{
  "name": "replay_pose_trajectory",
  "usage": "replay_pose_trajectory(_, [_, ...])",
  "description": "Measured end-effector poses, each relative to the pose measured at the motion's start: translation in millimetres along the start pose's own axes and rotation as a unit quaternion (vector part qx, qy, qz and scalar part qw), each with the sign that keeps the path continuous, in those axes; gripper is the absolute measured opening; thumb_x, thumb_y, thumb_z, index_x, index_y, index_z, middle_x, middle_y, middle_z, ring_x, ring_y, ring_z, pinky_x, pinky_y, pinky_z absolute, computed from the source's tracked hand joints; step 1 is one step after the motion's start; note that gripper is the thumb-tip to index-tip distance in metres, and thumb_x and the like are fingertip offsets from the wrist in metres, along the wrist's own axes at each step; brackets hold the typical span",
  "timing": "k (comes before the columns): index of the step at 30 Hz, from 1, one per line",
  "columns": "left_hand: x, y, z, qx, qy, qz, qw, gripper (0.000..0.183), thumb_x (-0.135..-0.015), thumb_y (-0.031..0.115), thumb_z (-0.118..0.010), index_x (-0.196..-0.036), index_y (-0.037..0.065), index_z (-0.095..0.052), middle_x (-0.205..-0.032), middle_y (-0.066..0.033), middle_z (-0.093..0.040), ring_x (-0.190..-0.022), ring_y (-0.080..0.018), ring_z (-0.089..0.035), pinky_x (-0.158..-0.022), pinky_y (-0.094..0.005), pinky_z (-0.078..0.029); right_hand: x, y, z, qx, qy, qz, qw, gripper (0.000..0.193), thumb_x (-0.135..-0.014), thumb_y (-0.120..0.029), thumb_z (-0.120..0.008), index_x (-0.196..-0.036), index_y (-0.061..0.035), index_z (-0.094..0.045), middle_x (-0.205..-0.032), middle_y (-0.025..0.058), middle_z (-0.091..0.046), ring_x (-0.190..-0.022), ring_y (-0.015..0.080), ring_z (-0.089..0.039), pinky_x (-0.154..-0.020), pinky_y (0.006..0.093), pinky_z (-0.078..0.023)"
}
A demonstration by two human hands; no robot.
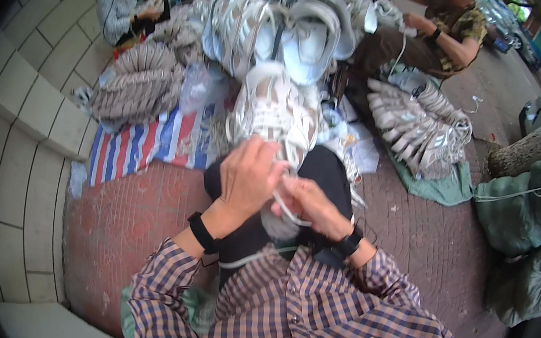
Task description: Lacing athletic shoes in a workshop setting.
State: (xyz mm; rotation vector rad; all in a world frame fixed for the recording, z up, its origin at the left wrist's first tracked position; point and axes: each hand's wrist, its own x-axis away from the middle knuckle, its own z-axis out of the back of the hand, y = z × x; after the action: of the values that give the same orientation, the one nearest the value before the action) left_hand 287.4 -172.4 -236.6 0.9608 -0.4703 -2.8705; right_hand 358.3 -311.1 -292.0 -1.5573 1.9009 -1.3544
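Note:
A beige and white sneaker [275,113] lies on my lap, its toe pointing away from me and its white laces crossing the front. My left hand [250,175] is closed at the near end of the sneaker, its fingertips on the laced part. Close beside it, my right hand [319,209] pinches a white shoelace [289,210], which hangs in a loop between the two hands. The fingers partly cover the shoe's opening, so the exact grip is hidden. A dark band circles each wrist.
Stacked sneakers [273,26] rise just ahead. Rows of shoe uppers lie left [137,84] and right [422,126]. A striped sheet [146,145] covers ground at left, near a tiled wall [20,140]. Green sacks [522,211] and a trunk [533,149] stand right. Two people work beyond.

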Motion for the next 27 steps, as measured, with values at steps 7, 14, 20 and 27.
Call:
replay_pose_trajectory(7, [-15.6, -49.8, -27.7, -0.279, 0.006, -0.111, 0.954, 0.013, -0.067, 0.010, -0.061, -0.078, 0.010, -0.053, -0.075, -0.0053, -0.048, -0.078, -0.0218, -0.049, -0.070, -0.0352, -0.038, -9.0, 37.4, 8.8, -0.061, -0.016, 0.018, 0.998, 0.029, -0.094, -0.025, -0.049, -0.105, 0.0003, -0.058, -0.072, 0.0029, -0.063, -0.057, 0.0064, -0.053, -0.053, 0.0177, -0.043])
replay_pose_trajectory(14, [-17.4, -75.3, -22.5, -0.250, 0.105, -0.012, 0.963, 0.012, -0.070, 0.006, -0.057, -0.079, 0.010, -0.050, -0.076, -0.0058, -0.048, -0.075, -0.0204, -0.051, -0.065, -0.0332, -0.036, 87.8, -21.1, 48.7, 0.204, 0.087, 0.130, 0.966, 0.022, -0.090, -0.016, -0.052, -0.090, 0.0023, -0.065, -0.058, 0.0001, -0.056, -0.045, 0.0042, -0.048, -0.042, 0.0167, -0.037])
replay_pose_trajectory(20, [-6.6, -49.4, -39.3, 0.173, 0.242, 0.237, 0.925, 0.008, -0.076, -0.001, -0.048, -0.084, 0.000, -0.051, -0.076, -0.0108, -0.050, -0.068, -0.0237, -0.050, -0.063, -0.0326, -0.041, 214.2, -5.6, 147.2, 0.054, 0.148, 0.286, 0.945, 0.021, -0.085, -0.018, -0.056, -0.080, 0.0003, -0.065, -0.057, 0.0025, -0.056, -0.043, 0.0083, -0.050, -0.040, 0.0204, -0.038])
replay_pose_trajectory(27, [58.0, 1.4, -37.7, 0.351, -0.106, 0.358, 0.859, 0.020, -0.086, 0.008, -0.053, -0.103, -0.001, -0.055, -0.068, -0.0059, -0.060, -0.049, -0.0084, -0.052, -0.047, -0.0222, -0.041, 134.6, 1.9, 126.4, 0.471, 0.285, 0.177, 0.816, 0.017, -0.087, -0.009, -0.056, -0.095, 0.0037, -0.063, -0.088, 0.0096, -0.063, -0.079, 0.0136, -0.056, -0.069, 0.0253, -0.044])
